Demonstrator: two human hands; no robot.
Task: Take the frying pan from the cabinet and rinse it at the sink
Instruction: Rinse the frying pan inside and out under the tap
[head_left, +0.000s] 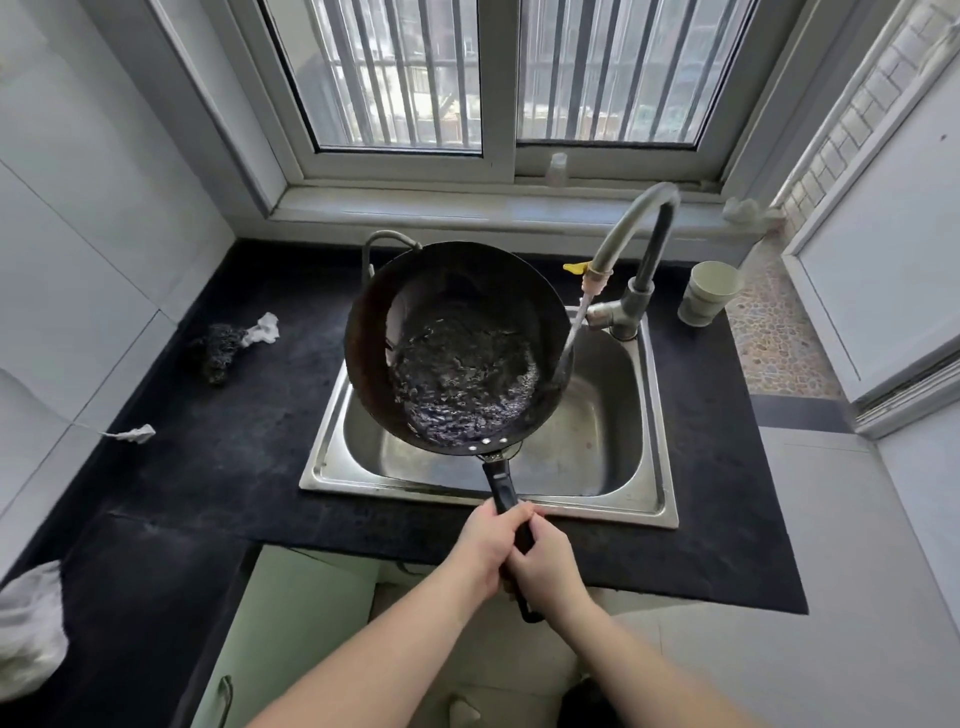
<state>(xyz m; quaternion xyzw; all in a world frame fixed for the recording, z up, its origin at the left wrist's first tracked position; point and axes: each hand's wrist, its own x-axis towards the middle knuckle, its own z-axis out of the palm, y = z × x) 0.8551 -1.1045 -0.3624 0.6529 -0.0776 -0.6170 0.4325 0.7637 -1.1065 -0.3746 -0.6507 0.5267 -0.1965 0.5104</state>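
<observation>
Left hand (485, 545) and right hand (545, 569) curled round frying pan (457, 348) handle, seemingly tilted (water inside), over sink (613, 447)

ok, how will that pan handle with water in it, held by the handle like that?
Probably front-heavy: the pan hangs far out over the sink, and both the left hand and right hand grip the handle. The water inside looks agitated, so it may slosh and shift the load. Wet handle could be slippery.
</observation>
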